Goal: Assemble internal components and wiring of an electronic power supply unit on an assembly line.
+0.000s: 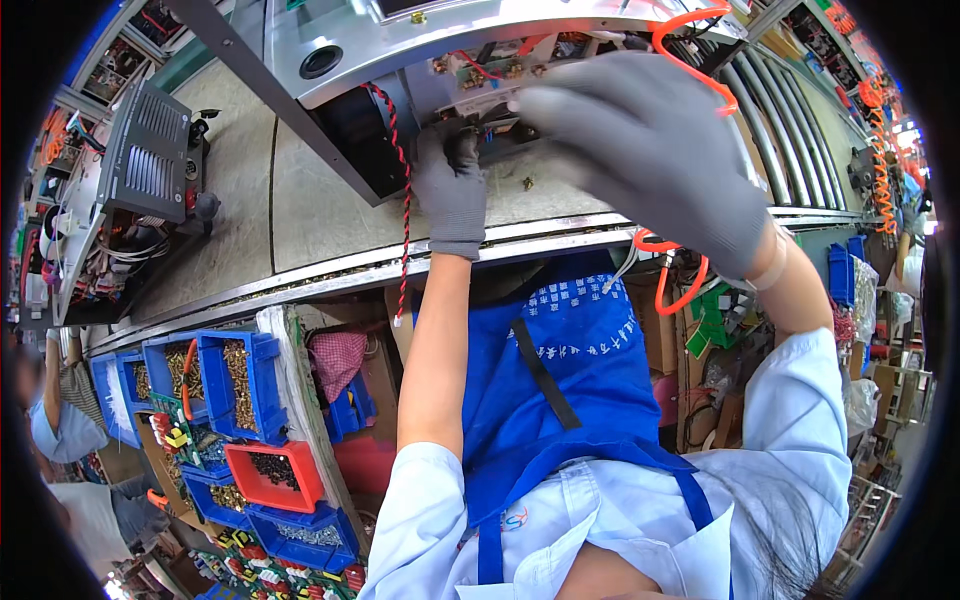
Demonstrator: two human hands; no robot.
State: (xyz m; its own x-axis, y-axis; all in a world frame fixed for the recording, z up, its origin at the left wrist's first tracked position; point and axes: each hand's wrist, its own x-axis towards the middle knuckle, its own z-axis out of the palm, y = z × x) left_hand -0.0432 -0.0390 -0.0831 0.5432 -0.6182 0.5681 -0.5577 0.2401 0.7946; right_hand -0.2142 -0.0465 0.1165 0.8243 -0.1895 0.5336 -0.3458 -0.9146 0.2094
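Head view: the left hand (452, 185) was seen gloved in grey, its fingers closed together on a dark part at the open underside of a grey metal appliance (400, 45) lying on the counter (300, 190). The right hand (650, 150), also gloved, was spread flat over the wiring there; whether anything was pinched under it could not be told. A red-and-black twisted wire (405, 200) was left hanging loose over the counter edge, and a small brass screw (527, 182) lay unfitted, so the wiring work was probably only partly done. Below the counter, blue bins (240, 385) were filled with brass-coloured fasteners, and a red bin (275, 472) held dark screws.
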